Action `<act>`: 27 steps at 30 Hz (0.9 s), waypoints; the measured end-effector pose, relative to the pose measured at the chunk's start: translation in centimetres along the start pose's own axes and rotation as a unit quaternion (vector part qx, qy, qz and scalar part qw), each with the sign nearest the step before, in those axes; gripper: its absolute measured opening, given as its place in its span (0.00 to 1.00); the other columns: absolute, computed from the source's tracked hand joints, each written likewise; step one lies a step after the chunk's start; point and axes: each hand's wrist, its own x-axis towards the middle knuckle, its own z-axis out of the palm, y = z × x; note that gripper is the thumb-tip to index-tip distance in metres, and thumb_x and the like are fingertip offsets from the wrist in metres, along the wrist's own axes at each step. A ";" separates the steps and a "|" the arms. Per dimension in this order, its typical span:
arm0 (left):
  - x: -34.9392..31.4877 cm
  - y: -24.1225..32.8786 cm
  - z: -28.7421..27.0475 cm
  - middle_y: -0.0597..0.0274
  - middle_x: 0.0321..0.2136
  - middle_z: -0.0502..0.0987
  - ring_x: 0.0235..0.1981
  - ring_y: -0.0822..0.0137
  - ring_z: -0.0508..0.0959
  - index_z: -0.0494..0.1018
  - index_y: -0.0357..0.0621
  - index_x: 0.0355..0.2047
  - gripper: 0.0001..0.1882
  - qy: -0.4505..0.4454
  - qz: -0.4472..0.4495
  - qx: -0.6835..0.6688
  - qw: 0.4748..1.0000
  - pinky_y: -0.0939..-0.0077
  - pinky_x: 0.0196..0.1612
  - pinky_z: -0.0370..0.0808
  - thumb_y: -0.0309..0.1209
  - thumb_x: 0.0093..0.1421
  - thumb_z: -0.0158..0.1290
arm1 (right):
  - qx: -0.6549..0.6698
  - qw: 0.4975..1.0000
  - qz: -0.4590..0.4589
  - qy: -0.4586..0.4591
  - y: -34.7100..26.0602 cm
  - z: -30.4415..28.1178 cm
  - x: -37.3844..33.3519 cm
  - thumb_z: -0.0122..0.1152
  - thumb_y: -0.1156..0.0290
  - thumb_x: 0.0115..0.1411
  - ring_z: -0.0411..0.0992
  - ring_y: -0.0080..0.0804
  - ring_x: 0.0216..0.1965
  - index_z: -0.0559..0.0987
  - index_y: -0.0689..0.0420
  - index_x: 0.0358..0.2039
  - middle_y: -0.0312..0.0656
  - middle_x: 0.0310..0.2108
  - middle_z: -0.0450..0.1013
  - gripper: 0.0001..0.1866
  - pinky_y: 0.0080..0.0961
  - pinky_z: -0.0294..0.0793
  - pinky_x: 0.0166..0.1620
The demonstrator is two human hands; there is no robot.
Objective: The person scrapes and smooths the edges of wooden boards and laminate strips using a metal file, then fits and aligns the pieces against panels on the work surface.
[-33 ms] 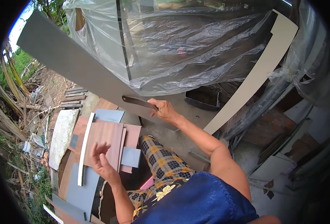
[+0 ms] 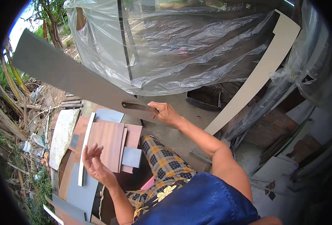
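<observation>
Head view: can see a long grey board [image 2: 72,74] slanting from mid-frame to upper left, away from the nearer right hand [image 2: 166,113], curled tight on a dark slim strip [image 2: 138,107]. Can't tell if pinching board too. Left hand [image 2: 99,169] lower-left, loosely spread, empty.

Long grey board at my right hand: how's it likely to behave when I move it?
The long grey board is probably stiff: it extends well past the right hand without clear sag. It may tip or swing, since that hand sits near one end with most of its length beyond. Its flat, smooth-looking face might slip in a loose grip.
</observation>
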 end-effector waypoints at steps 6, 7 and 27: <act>1.9 5.0 -3.1 0.43 0.61 0.63 0.60 0.50 0.68 0.50 0.41 0.66 0.39 0.164 0.099 0.003 0.981 0.59 0.61 0.66 0.55 0.64 0.39 | -0.135 0.982 -0.103 -0.084 3.3 2.7 -4.6 0.62 0.77 0.51 0.74 0.43 0.29 0.75 0.56 0.37 0.41 0.26 0.73 0.12 0.36 0.74 0.36; 1.6 5.5 -3.8 0.43 0.61 0.63 0.60 0.50 0.68 0.50 0.41 0.66 0.39 0.168 0.097 0.007 0.981 0.59 0.61 0.66 0.55 0.64 0.39 | -0.132 0.982 -0.104 -0.089 3.8 3.4 -5.4 0.62 0.77 0.51 0.74 0.43 0.29 0.75 0.56 0.37 0.41 0.26 0.73 0.12 0.36 0.74 0.36; 0.1 1.8 -10.2 0.59 0.38 0.78 0.40 0.67 0.78 0.70 0.41 0.43 0.14 0.248 0.093 -0.077 0.961 0.70 0.46 0.76 0.37 0.64 0.55 | 0.041 0.972 0.232 -0.014 -1.1 3.1 -14.3 0.62 0.69 0.60 0.64 0.16 0.27 0.70 0.65 0.56 0.33 0.29 0.72 0.25 0.19 0.68 0.31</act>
